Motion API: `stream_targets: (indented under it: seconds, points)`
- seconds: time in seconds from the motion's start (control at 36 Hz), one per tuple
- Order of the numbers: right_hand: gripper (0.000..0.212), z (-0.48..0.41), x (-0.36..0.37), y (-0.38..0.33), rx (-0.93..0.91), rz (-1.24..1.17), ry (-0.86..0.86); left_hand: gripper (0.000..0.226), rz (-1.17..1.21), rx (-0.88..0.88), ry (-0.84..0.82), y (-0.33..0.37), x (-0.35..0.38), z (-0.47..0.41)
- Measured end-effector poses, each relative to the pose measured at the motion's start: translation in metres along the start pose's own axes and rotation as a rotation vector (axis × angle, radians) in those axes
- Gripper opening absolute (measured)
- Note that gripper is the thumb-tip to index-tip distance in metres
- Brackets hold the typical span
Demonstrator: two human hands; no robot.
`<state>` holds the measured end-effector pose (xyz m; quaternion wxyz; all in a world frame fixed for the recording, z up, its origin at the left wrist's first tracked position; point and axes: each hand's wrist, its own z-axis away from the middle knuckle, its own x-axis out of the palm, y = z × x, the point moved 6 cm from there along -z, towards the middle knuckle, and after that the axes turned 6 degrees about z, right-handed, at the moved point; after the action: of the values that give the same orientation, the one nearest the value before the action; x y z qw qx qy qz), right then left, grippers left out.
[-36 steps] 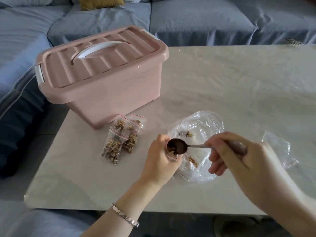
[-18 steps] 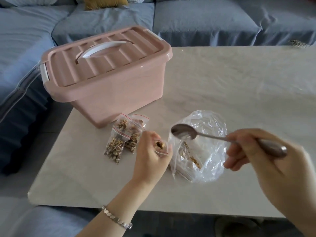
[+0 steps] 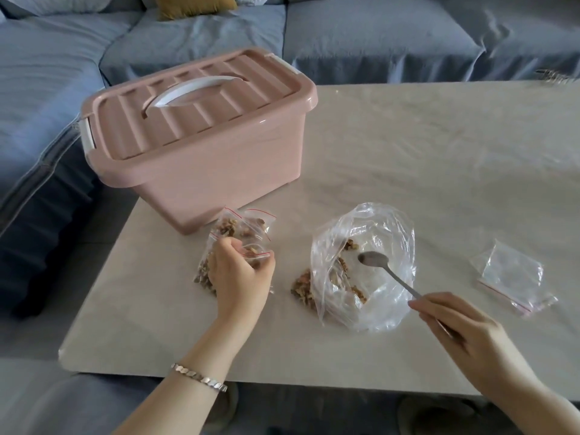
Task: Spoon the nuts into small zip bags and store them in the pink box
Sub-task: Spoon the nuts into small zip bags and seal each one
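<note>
A pink box (image 3: 201, 164) with its lid shut and a white handle stands at the table's left. In front of it lie small zip bags of nuts (image 3: 241, 226). My left hand (image 3: 240, 273) grips one small zip bag with nuts over that pile. My right hand (image 3: 470, 337) holds a metal spoon (image 3: 375, 260) by its handle, its empty bowl inside the mouth of a large clear bag (image 3: 383, 287) that holds a few nuts. Another filled small bag (image 3: 303, 288) lies against the large bag's left side.
Empty small zip bags (image 3: 511, 276) lie to the right on the pale marble table (image 3: 439, 158). A blue sofa (image 3: 376, 36) wraps around the far and left sides. The table's front edge runs just before my wrists.
My left hand carried its small bag leftward to the pile of filled bags. The spoon moved right and down, into the large bag's mouth.
</note>
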<state>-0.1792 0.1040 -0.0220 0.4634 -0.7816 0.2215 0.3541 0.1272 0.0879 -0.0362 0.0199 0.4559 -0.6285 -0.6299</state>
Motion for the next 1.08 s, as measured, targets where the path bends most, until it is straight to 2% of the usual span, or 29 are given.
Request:
stream_targets:
  seconds: [0.11,0.22,0.36,0.44,0.56,0.64,0.72,0.78,0.83,0.89,0.94,1.08]
  points:
    - [0.043,0.007,0.013,0.013,-0.108,0.228,0.000,0.043,-0.048,0.015,0.018,0.005,-0.001,0.001]
    - [0.046,0.011,0.023,0.027,-0.118,0.343,-0.010,0.048,-0.138,0.021,0.008,0.006,0.000,-0.001]
    - [0.045,0.013,0.030,0.042,-0.046,0.340,-0.078,0.052,-0.240,0.065,-0.012,0.009,0.003,-0.003]
    - [0.033,0.011,0.023,0.041,-0.010,0.310,-0.087,0.055,-0.247,0.153,-0.029,0.013,0.005,-0.001]
    - [0.013,0.002,-0.013,0.052,0.138,0.338,0.065,0.053,-0.216,0.179,-0.058,0.029,0.006,0.007]
    - [0.018,-0.003,-0.045,0.082,0.403,0.368,0.122,0.046,-0.142,0.298,-0.118,0.053,0.010,0.016]
    - [0.036,-0.007,-0.061,0.112,0.676,0.392,-0.073,0.038,-0.085,0.447,-0.211,0.077,0.019,0.028]
    - [0.047,-0.009,-0.061,0.121,0.714,0.465,-0.269,0.025,-0.028,0.462,-0.299,0.092,0.026,0.035]
    - [0.047,-0.011,-0.058,0.124,0.678,0.560,-0.393,0.016,0.008,0.495,-0.360,0.103,0.032,0.041]
    - [0.044,-0.012,-0.057,0.124,0.638,0.649,-0.422,0.011,0.047,0.532,-0.404,0.112,0.036,0.045]
    - [0.042,-0.011,-0.056,0.124,0.592,0.706,-0.417,0.017,0.080,0.567,-0.440,0.119,0.039,0.049]
    - [0.029,-0.007,-0.052,0.123,0.511,0.750,-0.376,0.019,0.105,0.639,-0.493,0.131,0.042,0.060]
